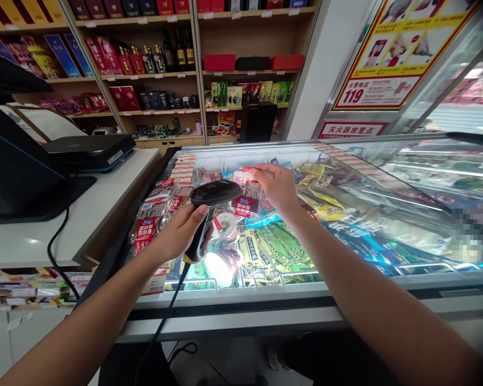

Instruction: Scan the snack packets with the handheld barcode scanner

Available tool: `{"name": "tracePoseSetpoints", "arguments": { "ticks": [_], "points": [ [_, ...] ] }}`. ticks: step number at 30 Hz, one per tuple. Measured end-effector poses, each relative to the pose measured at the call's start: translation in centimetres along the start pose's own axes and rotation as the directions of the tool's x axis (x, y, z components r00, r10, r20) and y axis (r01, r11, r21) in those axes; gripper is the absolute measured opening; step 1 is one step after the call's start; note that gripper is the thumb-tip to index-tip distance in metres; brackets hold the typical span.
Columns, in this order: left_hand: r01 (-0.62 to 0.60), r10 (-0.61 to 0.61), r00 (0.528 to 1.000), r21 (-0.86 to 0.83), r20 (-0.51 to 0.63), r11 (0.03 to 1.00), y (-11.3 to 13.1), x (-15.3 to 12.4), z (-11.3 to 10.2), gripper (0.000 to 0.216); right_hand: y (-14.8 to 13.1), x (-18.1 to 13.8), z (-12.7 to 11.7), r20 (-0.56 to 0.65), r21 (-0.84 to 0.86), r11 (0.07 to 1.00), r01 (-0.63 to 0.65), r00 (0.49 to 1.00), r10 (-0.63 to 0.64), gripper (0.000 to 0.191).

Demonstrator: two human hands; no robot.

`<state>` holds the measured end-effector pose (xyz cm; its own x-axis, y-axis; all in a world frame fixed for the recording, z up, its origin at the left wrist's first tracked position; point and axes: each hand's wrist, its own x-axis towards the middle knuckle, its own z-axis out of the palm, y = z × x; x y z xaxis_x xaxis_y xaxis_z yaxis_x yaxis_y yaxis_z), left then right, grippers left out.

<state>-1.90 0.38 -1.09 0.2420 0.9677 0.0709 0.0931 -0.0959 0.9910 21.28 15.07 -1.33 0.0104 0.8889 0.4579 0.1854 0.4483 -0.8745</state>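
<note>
My left hand (185, 230) is wrapped round the handle of a black barcode scanner (216, 192), its head facing away from me and its cord trailing down. A bright patch of light falls on the things just past it. My right hand (277, 187) pinches the upper edge of a red-and-clear snack packet (247, 195) above the glass-topped freezer. Similar red snack packets (147, 228) lie on the left end of the freezer top. Under the glass are a white tub (222, 268), green ice-cream packets (282, 246) and yellow packets (320, 195).
To the left a counter (116, 185) carries a black scale (90, 150) and a dark till screen (16, 161). Shelves (145, 75) of bottles and boxes line the back. A red-and-yellow poster (402, 51) hangs at right. A loose cable (50, 246) hangs off the counter.
</note>
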Motion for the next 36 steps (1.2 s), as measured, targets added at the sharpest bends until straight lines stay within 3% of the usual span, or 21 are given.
{"name": "tracePoseSetpoints", "arguments": {
  "ticks": [15,26,29,31,34,36],
  "points": [
    [0.001,-0.001,1.000,0.010,-0.008,1.000,0.1,0.1,-0.2,0.058,0.1,0.4,0.1,-0.025,0.021,1.000,0.016,1.000,-0.015,0.014],
    [-0.016,0.016,1.000,0.001,-0.018,1.000,0.1,0.2,-0.2,0.057,0.2,0.5,-0.4,0.013,0.020,0.997,0.070,0.997,-0.070,0.022],
    [-0.038,0.037,0.998,-0.029,-0.049,0.999,0.3,0.3,-0.4,0.059,0.6,1.8,-2.3,-0.008,-0.078,0.997,0.021,1.000,-0.021,0.032],
    [-0.052,0.048,0.996,-0.043,-0.079,0.998,0.6,0.4,-0.6,0.063,1.3,3.0,-4.3,-0.013,-0.232,0.972,-0.046,0.999,0.044,0.044],
    [-0.077,0.063,0.987,-0.086,-0.146,0.993,1.3,0.5,-1.1,0.068,2.4,4.1,-6.4,0.016,-0.542,0.834,-0.102,0.991,0.132,0.059],
    [-0.098,0.075,0.977,-0.104,-0.201,0.990,1.5,0.6,-1.3,0.069,2.5,3.7,-6.2,-0.020,-0.710,0.701,-0.067,0.997,0.074,0.061]
  ]
}}
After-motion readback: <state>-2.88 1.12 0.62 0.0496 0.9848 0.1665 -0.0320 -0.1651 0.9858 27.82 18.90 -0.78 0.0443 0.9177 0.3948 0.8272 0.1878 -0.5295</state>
